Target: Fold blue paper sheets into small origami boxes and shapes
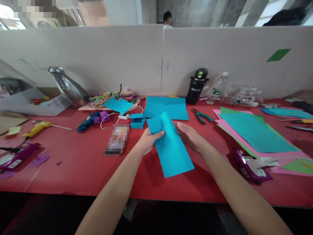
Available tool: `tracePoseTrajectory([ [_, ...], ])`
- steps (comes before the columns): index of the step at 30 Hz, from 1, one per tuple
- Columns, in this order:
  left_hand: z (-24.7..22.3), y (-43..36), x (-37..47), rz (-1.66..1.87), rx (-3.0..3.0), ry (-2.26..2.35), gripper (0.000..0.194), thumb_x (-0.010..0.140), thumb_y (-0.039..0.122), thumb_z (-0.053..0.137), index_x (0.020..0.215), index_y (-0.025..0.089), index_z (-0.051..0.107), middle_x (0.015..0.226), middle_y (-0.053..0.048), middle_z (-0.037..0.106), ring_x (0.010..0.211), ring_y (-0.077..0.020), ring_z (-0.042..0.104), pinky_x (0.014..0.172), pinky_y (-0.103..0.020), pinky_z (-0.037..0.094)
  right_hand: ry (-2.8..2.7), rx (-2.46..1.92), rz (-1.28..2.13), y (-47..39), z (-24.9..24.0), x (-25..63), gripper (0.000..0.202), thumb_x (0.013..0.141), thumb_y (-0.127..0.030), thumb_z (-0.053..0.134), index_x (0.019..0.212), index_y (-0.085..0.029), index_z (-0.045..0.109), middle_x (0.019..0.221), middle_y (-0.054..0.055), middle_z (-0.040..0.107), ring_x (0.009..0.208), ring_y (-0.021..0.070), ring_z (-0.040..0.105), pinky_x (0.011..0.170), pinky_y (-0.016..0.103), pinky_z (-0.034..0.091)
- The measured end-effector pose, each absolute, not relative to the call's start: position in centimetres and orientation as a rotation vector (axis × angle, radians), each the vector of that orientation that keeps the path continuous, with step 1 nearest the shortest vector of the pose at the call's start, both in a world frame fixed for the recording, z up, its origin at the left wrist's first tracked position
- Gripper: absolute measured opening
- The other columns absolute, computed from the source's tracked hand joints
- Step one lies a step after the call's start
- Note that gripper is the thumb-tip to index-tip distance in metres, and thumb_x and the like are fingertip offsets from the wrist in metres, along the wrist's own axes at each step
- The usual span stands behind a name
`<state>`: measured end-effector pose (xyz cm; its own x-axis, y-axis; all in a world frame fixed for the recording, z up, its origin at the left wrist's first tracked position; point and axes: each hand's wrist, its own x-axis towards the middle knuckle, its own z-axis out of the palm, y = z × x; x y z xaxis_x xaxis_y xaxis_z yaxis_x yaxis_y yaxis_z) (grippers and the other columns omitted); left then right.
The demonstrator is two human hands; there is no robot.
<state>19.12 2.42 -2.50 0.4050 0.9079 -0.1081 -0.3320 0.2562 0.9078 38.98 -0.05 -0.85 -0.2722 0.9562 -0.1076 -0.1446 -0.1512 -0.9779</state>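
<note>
A bright blue sheet of paper is held up over the red table, its upper part bent in a soft curve. My left hand grips its left edge, thumb on the front and fingers behind. Just right of the paper is my right hand, thumb stretched out and off the sheet; its other fingers are partly hidden, and whether they touch the back I cannot tell. Behind the held sheet lies a larger blue sheet. Small folded blue paper pieces sit to the left of it.
A phone lies left of my hands. Pliers, a black bottle and stacked coloured paper are to the right. Purple power strips with cords, a yellow glue gun and a metal jug stand around. A white partition closes off the back.
</note>
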Motion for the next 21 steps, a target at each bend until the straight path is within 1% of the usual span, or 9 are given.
tracePoseTrajectory([
  [2,-2.2,2.1,19.4,0.927,0.966,0.733,0.052,0.067,0.033,0.089,0.114,0.019,0.070,0.119,-0.013,0.073,0.106,-0.0316,0.070,0.093,-0.046,0.055,-1.144,-1.055,1.635,-0.2,-0.5,39.0,0.049,0.082,-0.054,0.070,0.122,-0.026,0.065,0.121,0.010,0.070,0.105,0.0291,0.068,0.088,0.045,0.056],
  [4,-1.9,2.0,19.5,0.915,0.974,0.759,0.053,0.066,0.033,0.089,0.113,0.019,0.070,0.118,-0.013,0.073,0.105,-0.0315,0.070,0.092,-0.045,0.056,-1.127,-1.126,1.626,-0.4,-0.4,39.1,0.044,0.077,-0.043,0.078,0.115,-0.025,0.068,0.120,0.009,0.071,0.101,0.0266,0.068,0.085,0.042,0.056],
  [7,-2.0,2.5,19.5,0.983,0.969,0.830,0.047,0.070,0.039,0.085,0.111,0.019,0.070,0.114,-0.012,0.074,0.101,-0.0293,0.070,0.088,-0.042,0.057,-1.130,-1.243,1.569,-0.3,-0.6,39.3,0.040,0.073,-0.035,0.081,0.110,-0.025,0.068,0.120,0.007,0.070,0.096,0.0240,0.068,0.080,0.038,0.056],
  [10,-2.5,3.4,19.0,1.135,0.990,0.910,0.039,0.074,0.047,0.081,0.099,0.018,0.072,0.099,-0.008,0.076,0.088,-0.0241,0.071,0.081,-0.037,0.057,-1.141,-1.247,1.565,-0.1,-1.0,39.7,0.045,0.071,-0.032,0.080,0.113,-0.025,0.066,0.118,0.008,0.071,0.097,0.0249,0.069,0.078,0.038,0.057],
  [13,-3.0,4.1,18.4,1.171,1.082,0.948,0.037,0.071,0.047,0.082,0.089,0.016,0.073,0.087,-0.006,0.075,0.077,-0.0203,0.068,0.074,-0.032,0.055,-1.172,-1.211,1.613,0.0,-1.4,39.9,0.051,0.070,-0.031,0.081,0.119,-0.026,0.063,0.117,0.008,0.071,0.098,0.0274,0.070,0.077,0.040,0.059],
  [15,-3.1,4.1,18.3,1.153,1.124,0.944,0.037,0.069,0.047,0.084,0.087,0.016,0.074,0.083,-0.006,0.074,0.075,-0.0198,0.067,0.071,-0.031,0.054,-1.182,-1.181,1.640,0.0,-1.5,39.8,0.050,0.073,-0.035,0.080,0.120,-0.027,0.063,0.116,0.009,0.072,0.100,0.0288,0.071,0.079,0.043,0.060],
  [18,-3.2,3.8,18.4,1.128,1.151,0.936,0.037,0.069,0.049,0.083,0.083,0.017,0.073,0.080,-0.005,0.073,0.073,-0.0197,0.067,0.067,-0.030,0.053,-1.137,-1.144,1.624,0.0,-1.6,39.4,0.045,0.077,-0.042,0.078,0.116,-0.026,0.064,0.113,0.009,0.074,0.105,0.0300,0.070,0.086,0.048,0.059],
  [21,-3.2,3.4,18.7,1.103,1.184,0.955,0.035,0.070,0.049,0.083,0.078,0.017,0.070,0.076,-0.004,0.071,0.067,-0.0173,0.064,0.062,-0.028,0.051,-1.040,-1.127,1.577,0.0,-1.5,38.9,0.041,0.073,-0.039,0.083,0.108,-0.024,0.067,0.114,0.010,0.074,0.105,0.0303,0.069,0.092,0.050,0.057],
])
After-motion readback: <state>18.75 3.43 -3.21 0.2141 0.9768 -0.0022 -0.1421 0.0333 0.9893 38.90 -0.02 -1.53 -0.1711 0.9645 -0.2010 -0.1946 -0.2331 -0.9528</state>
